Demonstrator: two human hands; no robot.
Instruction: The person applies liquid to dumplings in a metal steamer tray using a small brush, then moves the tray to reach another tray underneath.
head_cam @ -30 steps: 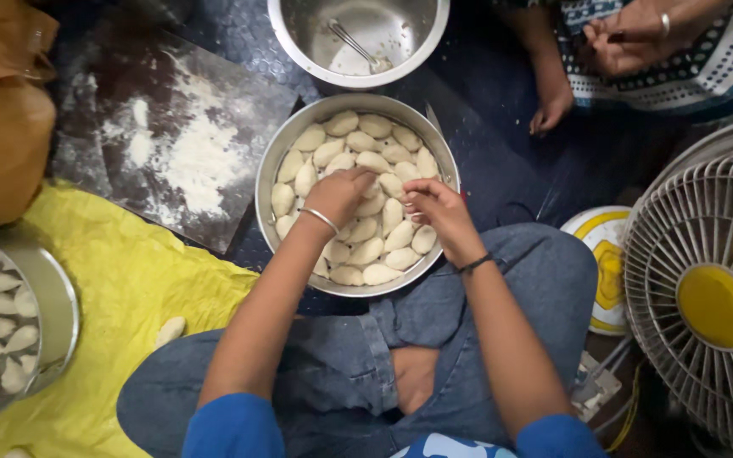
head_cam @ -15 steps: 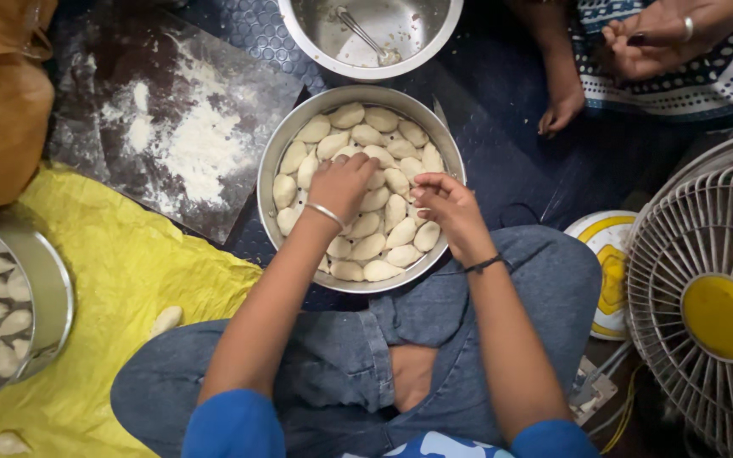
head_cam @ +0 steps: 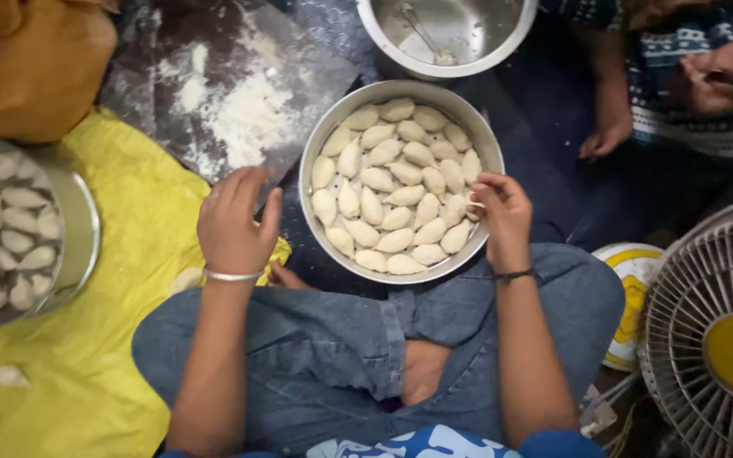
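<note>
Right now the round steel tray of pale folded dumplings (head_cam: 401, 180) sits on the floor just ahead of the person's crossed, jean-clad legs (head_cam: 358, 339). The right hand (head_cam: 502, 212) rests on that tray's near right rim, its fingers (head_cam: 478, 203) bent and pinched on one pale dumpling at the edge of the pile. The left hand (head_cam: 235, 222) hangs in the air to the left of the tray, clear of it, with a thin silver bangle (head_cam: 232, 275) at the wrist; its fingers are loosely curled and close together, and whether they hold anything cannot be told. Beyond the tray, touching its far rim, stands an empty steel bowl with a spoon inside (head_cam: 450, 34). Left of the tray lies a dark floured board (head_cam: 222, 93), and further left a yellow cloth (head_cam: 129, 254) carrying a second steel plate of dumplings (head_cam: 10, 229). Right of the tray stands a white cage fan with a yellow hub (head_cam: 714, 331). Another person's hand (head_cam: 604, 136) rests on the floor beyond the tray, to its right.
</note>
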